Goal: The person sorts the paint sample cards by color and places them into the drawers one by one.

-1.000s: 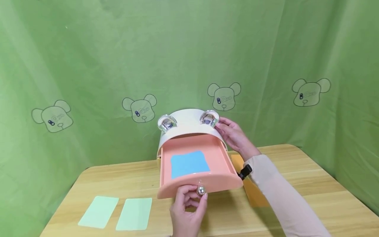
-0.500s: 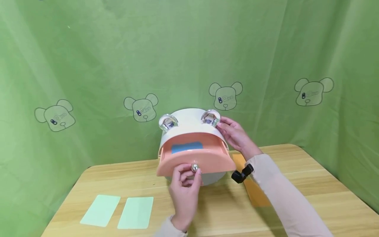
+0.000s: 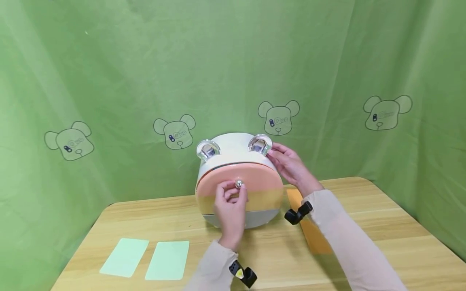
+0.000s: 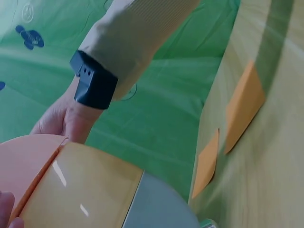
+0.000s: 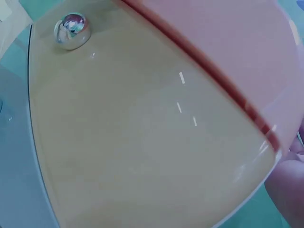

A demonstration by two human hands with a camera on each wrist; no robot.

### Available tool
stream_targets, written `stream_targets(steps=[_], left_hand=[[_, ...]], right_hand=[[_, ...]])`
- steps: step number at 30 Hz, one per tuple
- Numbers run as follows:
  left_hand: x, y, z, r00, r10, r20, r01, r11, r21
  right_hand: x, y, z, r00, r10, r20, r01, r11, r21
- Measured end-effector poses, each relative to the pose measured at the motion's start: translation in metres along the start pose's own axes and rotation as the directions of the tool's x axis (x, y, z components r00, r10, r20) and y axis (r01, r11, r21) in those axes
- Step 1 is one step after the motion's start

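A small drawer box [image 3: 233,146] with a white top and two shiny silver ears stands on the table, front facing me. Its pink top drawer [image 3: 255,173] is pushed in nearly flush, with a thin dark gap along the upper edge. My left hand [image 3: 230,212] pinches the drawer's silver knob [image 3: 238,184] between thumb and fingers. At the box's upper right side, my right hand [image 3: 293,167] holds it by the right ear [image 3: 260,144]. Below the pink drawer sit a yellow drawer [image 4: 90,180] and a grey base [image 3: 260,218]. The blue sheet inside is hidden.
Two mint-green cards [image 3: 167,260] lie at the table's front left. Orange cards [image 4: 244,107] lie right of the box, partly covered by the right forearm in the head view. A green curtain [image 3: 225,68] printed with bear heads hangs behind the wooden table [image 3: 153,220].
My left hand has pushed the pink drawer back into the box by its knob, and the blue sheet in it has gone out of sight. The right hand has stayed at the ear.
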State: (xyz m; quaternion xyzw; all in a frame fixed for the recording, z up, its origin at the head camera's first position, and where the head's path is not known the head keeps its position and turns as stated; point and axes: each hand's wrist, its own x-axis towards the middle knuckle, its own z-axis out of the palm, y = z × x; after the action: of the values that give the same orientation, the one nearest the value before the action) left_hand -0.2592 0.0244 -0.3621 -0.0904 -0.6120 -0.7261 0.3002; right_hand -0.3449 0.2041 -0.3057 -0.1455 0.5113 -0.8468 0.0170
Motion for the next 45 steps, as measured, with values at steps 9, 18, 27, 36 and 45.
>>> stream_targets(steps=[9, 18, 27, 36, 45], left_hand=[[0.009, -0.006, 0.002, 1.000, -0.018, -0.002, 0.018, 0.999, -0.040], [-0.018, -0.013, -0.012, 0.994, -0.108, 0.020, 0.108, 0.994, -0.012], [-0.039, -0.035, -0.022, 0.987, -0.163, -0.005, 0.163, 0.984, 0.074], [-0.037, -0.029, -0.014, 0.995, -0.097, 0.019, 0.093, 0.985, 0.148], [-0.031, -0.019, -0.012, 1.000, -0.027, 0.010, 0.025, 0.991, 0.132]], right_hand=[[-0.001, 0.000, 0.001, 1.000, -0.001, -0.023, 0.000, 1.000, -0.018], [-0.002, 0.002, 0.002, 1.000, -0.004, -0.031, 0.003, 1.000, -0.021], [-0.001, 0.001, 0.001, 0.999, -0.020, -0.034, 0.019, 1.000, -0.024], [0.000, 0.000, -0.001, 1.000, 0.004, -0.016, -0.004, 1.000, -0.014], [0.002, -0.002, -0.001, 1.000, 0.024, -0.007, -0.024, 1.000, 0.010]])
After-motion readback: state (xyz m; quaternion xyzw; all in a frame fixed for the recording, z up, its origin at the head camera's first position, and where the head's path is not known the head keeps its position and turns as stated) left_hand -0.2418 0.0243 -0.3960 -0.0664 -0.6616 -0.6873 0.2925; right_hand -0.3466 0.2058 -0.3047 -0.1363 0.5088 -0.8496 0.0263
